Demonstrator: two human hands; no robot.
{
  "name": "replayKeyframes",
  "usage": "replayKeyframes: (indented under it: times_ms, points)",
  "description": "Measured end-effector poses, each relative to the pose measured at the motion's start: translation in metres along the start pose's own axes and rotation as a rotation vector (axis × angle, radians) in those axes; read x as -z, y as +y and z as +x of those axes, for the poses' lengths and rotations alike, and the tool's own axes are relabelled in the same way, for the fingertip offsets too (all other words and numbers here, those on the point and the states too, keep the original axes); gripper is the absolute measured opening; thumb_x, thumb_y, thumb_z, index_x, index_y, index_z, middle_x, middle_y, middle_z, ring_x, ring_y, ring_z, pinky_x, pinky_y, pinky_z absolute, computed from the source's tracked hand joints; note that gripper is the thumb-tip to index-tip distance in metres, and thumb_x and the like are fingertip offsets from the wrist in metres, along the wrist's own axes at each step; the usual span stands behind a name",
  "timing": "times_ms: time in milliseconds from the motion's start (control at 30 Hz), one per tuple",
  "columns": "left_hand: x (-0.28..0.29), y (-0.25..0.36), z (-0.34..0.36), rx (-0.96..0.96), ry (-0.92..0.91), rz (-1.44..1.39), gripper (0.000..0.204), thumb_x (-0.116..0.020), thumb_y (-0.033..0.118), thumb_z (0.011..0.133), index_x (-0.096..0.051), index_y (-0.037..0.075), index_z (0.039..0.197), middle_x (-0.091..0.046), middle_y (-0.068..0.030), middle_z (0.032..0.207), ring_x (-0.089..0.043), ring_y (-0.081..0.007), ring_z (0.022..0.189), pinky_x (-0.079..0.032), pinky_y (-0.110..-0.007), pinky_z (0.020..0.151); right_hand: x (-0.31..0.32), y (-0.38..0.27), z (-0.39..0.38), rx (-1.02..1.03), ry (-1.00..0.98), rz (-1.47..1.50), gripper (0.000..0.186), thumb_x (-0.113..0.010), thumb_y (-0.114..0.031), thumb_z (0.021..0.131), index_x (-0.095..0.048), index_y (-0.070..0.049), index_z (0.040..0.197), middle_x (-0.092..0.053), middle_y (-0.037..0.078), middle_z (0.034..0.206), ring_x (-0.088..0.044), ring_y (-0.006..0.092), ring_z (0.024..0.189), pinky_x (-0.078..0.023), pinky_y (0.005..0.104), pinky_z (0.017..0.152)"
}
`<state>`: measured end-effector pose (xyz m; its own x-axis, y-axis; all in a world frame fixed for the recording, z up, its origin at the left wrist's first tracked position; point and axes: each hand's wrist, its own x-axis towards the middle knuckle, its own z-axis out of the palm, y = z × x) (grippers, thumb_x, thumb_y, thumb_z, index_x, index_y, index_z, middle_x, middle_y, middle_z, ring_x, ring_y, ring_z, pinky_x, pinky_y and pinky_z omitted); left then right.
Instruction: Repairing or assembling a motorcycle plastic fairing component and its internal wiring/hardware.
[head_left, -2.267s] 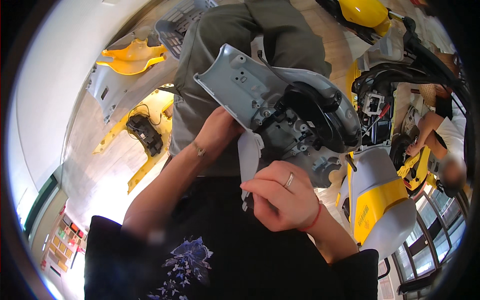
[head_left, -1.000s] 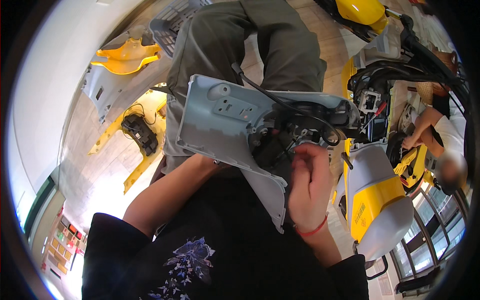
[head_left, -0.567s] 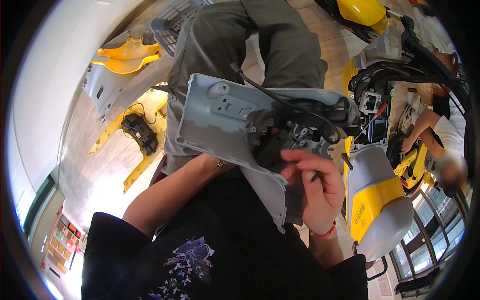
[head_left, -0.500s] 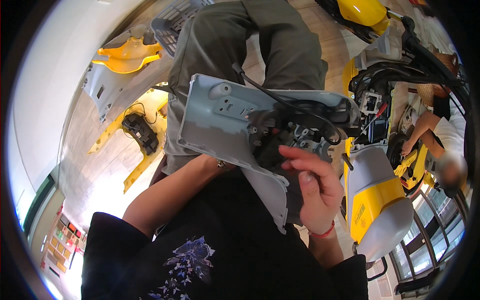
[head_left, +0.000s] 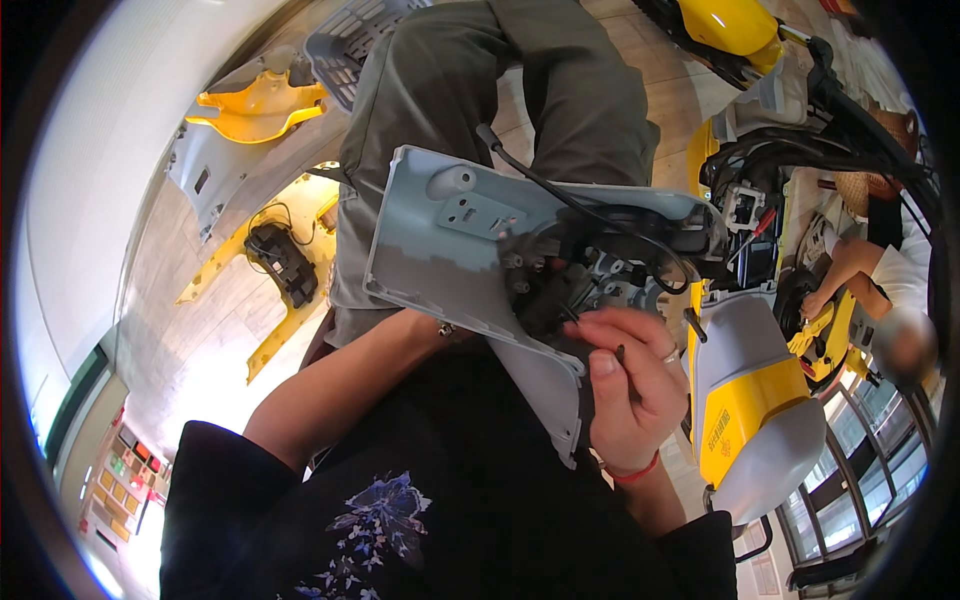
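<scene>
A grey plastic scooter panel (head_left: 420, 240) lies tilted across my lap, its hollow inner side facing up. Black parts with metal fittings (head_left: 600, 275) sit in its right half, and a black cable (head_left: 540, 183) curves over them. My left hand (head_left: 432, 326) passes under the panel's near edge, so its fingers are hidden; a bracelet shows at the wrist. Just right of that edge, my right hand (head_left: 645, 390) is closed, with a small dark piece (head_left: 620, 354) between thumb and fingers. Its exact kind is too small to make out.
On the floor at left lie yellow panels (head_left: 265, 108), one with a black unit and wires (head_left: 283, 262). A grey basket (head_left: 345, 50) stands behind them. A partly stripped yellow-grey scooter (head_left: 760, 400) stands close on my right, with another person's arm (head_left: 850, 270) beyond it.
My right hand has curled from loosely bent fingers into a pinch, and a small dark piece now shows in it. The panel has shifted slightly right.
</scene>
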<state>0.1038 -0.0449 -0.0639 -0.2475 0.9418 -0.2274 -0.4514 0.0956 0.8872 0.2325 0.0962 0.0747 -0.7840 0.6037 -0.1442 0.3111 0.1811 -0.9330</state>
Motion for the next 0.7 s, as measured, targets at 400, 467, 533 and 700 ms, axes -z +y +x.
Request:
replayKeyframes:
  times_ms: [400,467,533,700]
  points:
    - [-0.0030,-0.0051,-0.0007,-0.032,0.002,-0.087,0.048,-0.058,0.017,0.093,-0.044,0.007,0.139,-0.049,-0.0090,0.137,-0.051,-0.0173,0.124,-0.041,-0.033,0.106,0.0001,-0.0014,-0.0012,0.015,0.066,-0.062,0.015,-0.064,0.000,0.084,-0.070,0.006,0.096,-0.067,0.017,0.100,-0.065,0.0221,0.084,-0.051,0.0276,0.073]
    - [-0.0033,-0.0058,0.0023,-0.036,0.002,-0.102,0.048,-0.058,0.017,0.093,-0.044,0.007,0.139,-0.049,-0.0090,0.137,-0.051,-0.0174,0.124,-0.041,-0.033,0.106,-0.0003,-0.0010,-0.0011,0.010,0.069,-0.051,0.015,-0.064,0.000,0.084,-0.070,0.006,0.097,-0.067,0.017,0.100,-0.065,0.0222,0.084,-0.051,0.0276,0.073]
    - [-0.0029,-0.0070,0.0011,-0.040,0.000,-0.118,0.048,-0.058,0.017,0.094,-0.044,0.007,0.139,-0.049,-0.0090,0.138,-0.051,-0.0174,0.124,-0.041,-0.033,0.106,-0.0002,-0.0003,-0.0020,0.004,0.073,-0.044,0.015,-0.064,0.000,0.084,-0.070,0.006,0.097,-0.067,0.017,0.099,-0.065,0.0223,0.084,-0.051,0.0277,0.073]
    - [-0.0038,-0.0089,-0.0015,-0.052,0.001,-0.153,0.048,-0.058,0.017,0.094,-0.044,0.006,0.139,-0.049,-0.0091,0.138,-0.050,-0.0175,0.124,-0.041,-0.033,0.106,-0.0007,-0.0002,-0.0042,0.000,0.085,-0.029,0.015,-0.064,0.000,0.084,-0.070,0.006,0.097,-0.067,0.017,0.100,-0.065,0.0221,0.085,-0.051,0.0275,0.074]
